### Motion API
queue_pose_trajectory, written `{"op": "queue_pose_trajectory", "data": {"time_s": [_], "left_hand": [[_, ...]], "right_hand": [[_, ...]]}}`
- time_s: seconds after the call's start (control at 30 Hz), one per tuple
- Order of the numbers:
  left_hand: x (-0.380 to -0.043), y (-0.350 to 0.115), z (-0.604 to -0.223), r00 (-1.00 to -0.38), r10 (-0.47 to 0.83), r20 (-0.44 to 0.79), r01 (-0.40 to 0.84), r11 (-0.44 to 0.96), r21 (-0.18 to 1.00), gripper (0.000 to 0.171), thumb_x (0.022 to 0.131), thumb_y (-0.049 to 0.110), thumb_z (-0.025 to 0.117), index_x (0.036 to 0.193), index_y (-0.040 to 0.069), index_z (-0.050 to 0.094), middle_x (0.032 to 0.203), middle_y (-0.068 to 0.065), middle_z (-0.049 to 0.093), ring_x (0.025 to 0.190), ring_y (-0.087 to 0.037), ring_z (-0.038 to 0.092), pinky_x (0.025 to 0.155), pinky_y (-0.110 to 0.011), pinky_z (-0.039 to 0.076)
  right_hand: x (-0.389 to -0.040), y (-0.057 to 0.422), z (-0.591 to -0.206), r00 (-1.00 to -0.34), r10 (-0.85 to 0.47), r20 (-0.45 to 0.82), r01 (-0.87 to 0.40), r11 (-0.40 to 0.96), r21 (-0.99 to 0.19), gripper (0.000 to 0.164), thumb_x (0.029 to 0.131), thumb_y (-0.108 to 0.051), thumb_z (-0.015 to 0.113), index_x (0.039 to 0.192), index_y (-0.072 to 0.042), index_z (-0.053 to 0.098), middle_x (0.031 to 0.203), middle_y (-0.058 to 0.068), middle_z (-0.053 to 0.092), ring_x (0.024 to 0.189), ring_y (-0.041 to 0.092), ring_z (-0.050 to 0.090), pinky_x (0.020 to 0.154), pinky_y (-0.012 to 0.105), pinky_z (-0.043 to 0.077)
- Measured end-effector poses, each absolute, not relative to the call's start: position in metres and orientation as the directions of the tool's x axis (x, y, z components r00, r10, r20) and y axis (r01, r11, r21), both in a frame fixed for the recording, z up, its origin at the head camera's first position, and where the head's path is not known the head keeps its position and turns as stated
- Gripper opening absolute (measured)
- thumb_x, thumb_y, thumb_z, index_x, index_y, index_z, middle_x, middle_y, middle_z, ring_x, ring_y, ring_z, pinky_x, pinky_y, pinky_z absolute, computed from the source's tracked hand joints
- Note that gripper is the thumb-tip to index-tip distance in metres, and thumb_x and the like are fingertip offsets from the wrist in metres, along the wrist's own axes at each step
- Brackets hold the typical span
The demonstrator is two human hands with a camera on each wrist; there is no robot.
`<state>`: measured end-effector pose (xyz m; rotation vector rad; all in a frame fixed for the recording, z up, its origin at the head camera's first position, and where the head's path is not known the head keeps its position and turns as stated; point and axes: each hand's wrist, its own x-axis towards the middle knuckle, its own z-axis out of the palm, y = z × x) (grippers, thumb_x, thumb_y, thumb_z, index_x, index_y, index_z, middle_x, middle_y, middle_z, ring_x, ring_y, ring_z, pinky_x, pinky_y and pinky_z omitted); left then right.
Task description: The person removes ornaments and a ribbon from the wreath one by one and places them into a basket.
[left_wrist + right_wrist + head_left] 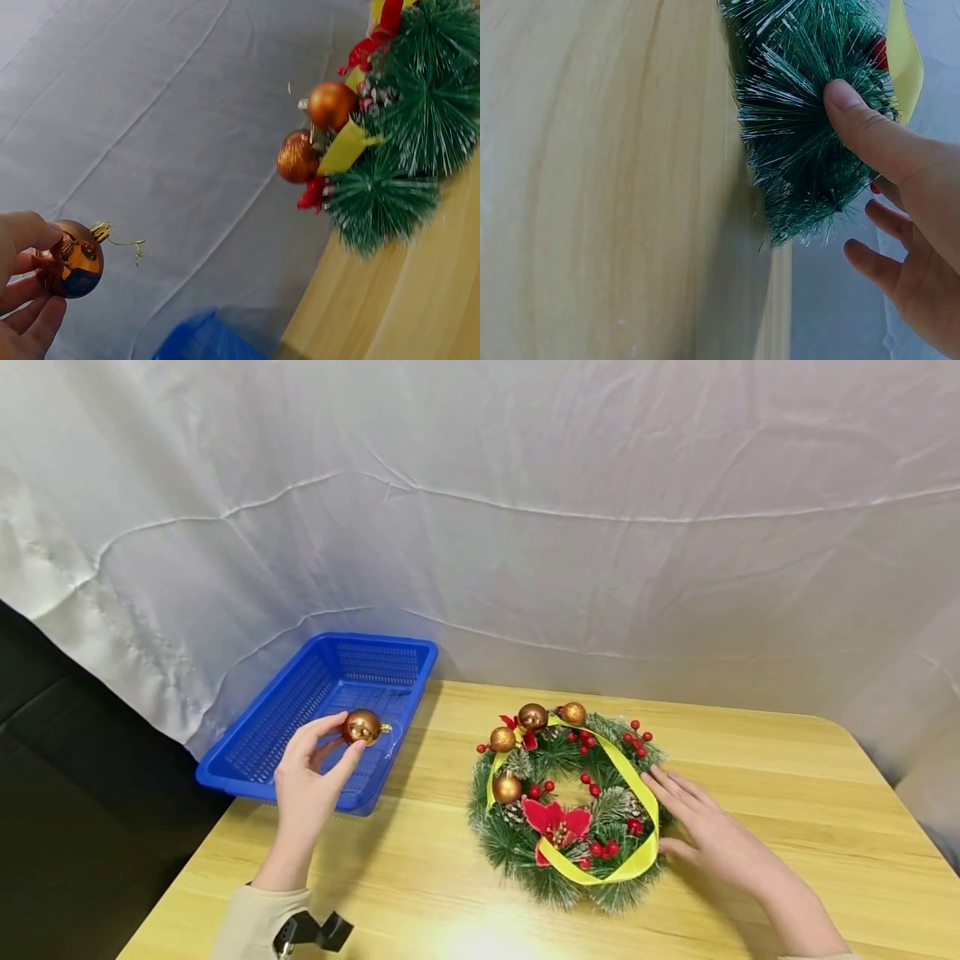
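My left hand (309,781) pinches a shiny copper-brown Christmas ball (363,727) between thumb and fingers, above the near right side of the basket. The ball's gold cap (100,231) and thin hanging loop point to the right. A green Christmas wreath (555,881) lies on the table, dressed with red berries, a red poinsettia (555,822), several copper-toned balls along its upper left, and a yellow ribbon (637,860). At the wreath's right edge rests my right hand (708,835), fingers extended; its thumb (870,127) lies against the green needles in the right wrist view.
A blue plastic basket (225,774) with slotted walls stands at the table's left, near the draped grey-white cloth (525,577) behind. The light wooden table (810,810) reaches to the right of the wreath. Black fabric (67,760) hangs at the far left.
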<state>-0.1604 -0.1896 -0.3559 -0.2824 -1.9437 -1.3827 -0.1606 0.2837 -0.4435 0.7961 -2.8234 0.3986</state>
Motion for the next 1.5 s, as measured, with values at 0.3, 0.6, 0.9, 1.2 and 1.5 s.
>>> {"op": "queue_pose_trajectory", "data": {"time_s": [0.3,0.6,0.9,1.2,1.5], "left_hand": [[-0.182,-0.215,-0.39,-0.742,-0.241,0.625,0.491,0.439,0.752,0.039,0.069,-0.007,0.073,0.107,-0.003,0.063,0.105,-0.015,0.058,0.097,-0.008,0.056,0.082,-0.021,0.049],[-0.189,-0.229,-0.396,-0.777,-0.23,0.586,0.395,0.547,0.738,0.04,0.07,0.003,0.076,0.108,0.003,0.064,0.104,-0.008,0.059,0.093,-0.005,0.057,0.08,-0.022,0.05],[-0.197,-0.243,-0.392,-0.83,-0.237,0.505,0.282,0.602,0.747,0.039,0.074,0.011,0.075,0.111,0.006,0.063,0.107,-0.007,0.058,0.096,-0.022,0.06,0.079,-0.019,0.049],[-0.211,-0.262,-0.398,-0.903,-0.172,0.394,0.188,0.666,0.722,0.039,0.078,0.022,0.071,0.113,0.007,0.061,0.11,-0.011,0.059,0.1,-0.024,0.057,0.082,-0.037,0.05],[-0.222,-0.271,-0.4,-0.942,-0.052,0.331,0.193,0.722,0.664,0.037,0.079,0.021,0.071,0.112,0.006,0.06,0.108,-0.015,0.059,0.098,-0.029,0.058,0.078,-0.042,0.051]], "right_hand": [[-0.162,0.284,-0.445,-0.834,-0.489,0.256,-0.538,0.823,-0.182,0.085,0.076,-0.044,0.065,0.144,-0.015,0.024,0.148,0.009,0.025,0.133,0.026,0.023,0.104,0.045,0.027],[-0.162,0.285,-0.444,-0.835,-0.49,0.251,-0.541,0.814,-0.211,0.085,0.075,-0.045,0.065,0.144,-0.015,0.024,0.147,0.011,0.025,0.133,0.028,0.024,0.097,0.054,0.032],[-0.163,0.285,-0.443,-0.833,-0.494,0.25,-0.545,0.81,-0.215,0.085,0.075,-0.044,0.066,0.144,-0.015,0.024,0.147,0.01,0.025,0.133,0.027,0.024,0.096,0.054,0.032],[-0.162,0.285,-0.44,-0.83,-0.497,0.254,-0.55,0.807,-0.217,0.084,0.076,-0.042,0.065,0.144,-0.014,0.024,0.147,0.01,0.025,0.132,0.029,0.025,0.105,0.045,0.025],[-0.161,0.285,-0.44,-0.828,-0.501,0.251,-0.551,0.807,-0.21,0.083,0.076,-0.043,0.065,0.144,-0.015,0.025,0.147,0.01,0.025,0.131,0.029,0.027,0.104,0.045,0.027]]}}
